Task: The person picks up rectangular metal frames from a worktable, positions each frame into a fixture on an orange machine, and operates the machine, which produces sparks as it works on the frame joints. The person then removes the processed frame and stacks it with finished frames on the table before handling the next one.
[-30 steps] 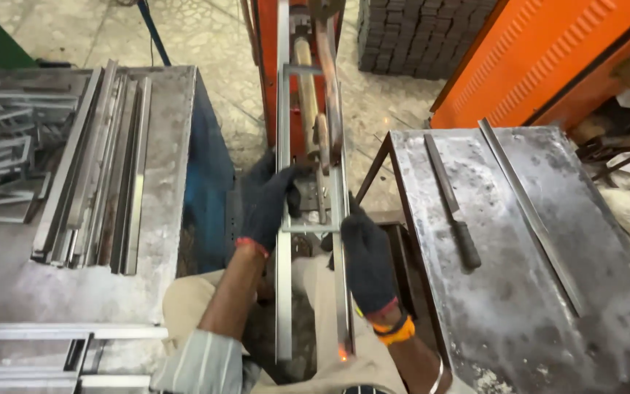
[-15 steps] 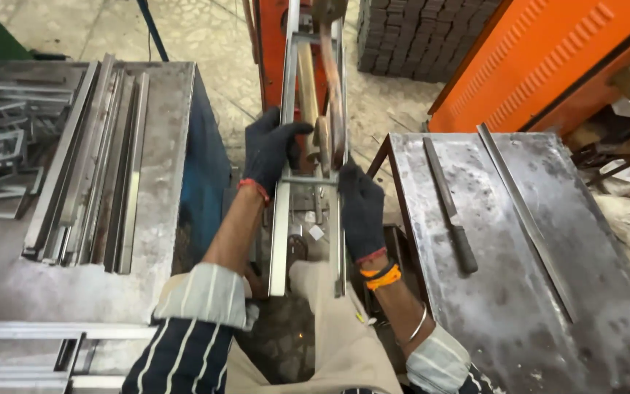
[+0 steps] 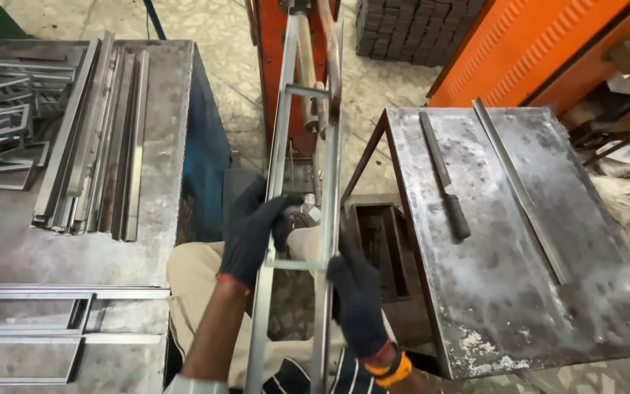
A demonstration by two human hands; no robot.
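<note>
A long grey metal ladder-like frame [image 3: 280, 138] of two rails joined by cross pieces runs from my lap up toward an orange machine [image 3: 278, 44]. My left hand [image 3: 251, 235], in a dark glove, is closed around the left rail just above a cross piece. On the right rail sits my right hand [image 3: 357, 295], also gloved dark with an orange wristband, gripping lower down. The frame's far end lies against the machine's rods.
A steel table [image 3: 9, 241] on the left carries a stack of metal angle strips [image 3: 100, 142] and finished frames [image 3: 23, 328]. On the right, a steel-topped stand [image 3: 519, 292] holds a file [image 3: 446, 175] and a long strip [image 3: 523, 190]. An open metal box [image 3: 380, 248] sits below.
Both hands have slid down the frame toward me, and the frame has been drawn back from the machine. The view has dropped lower over my lap.
</note>
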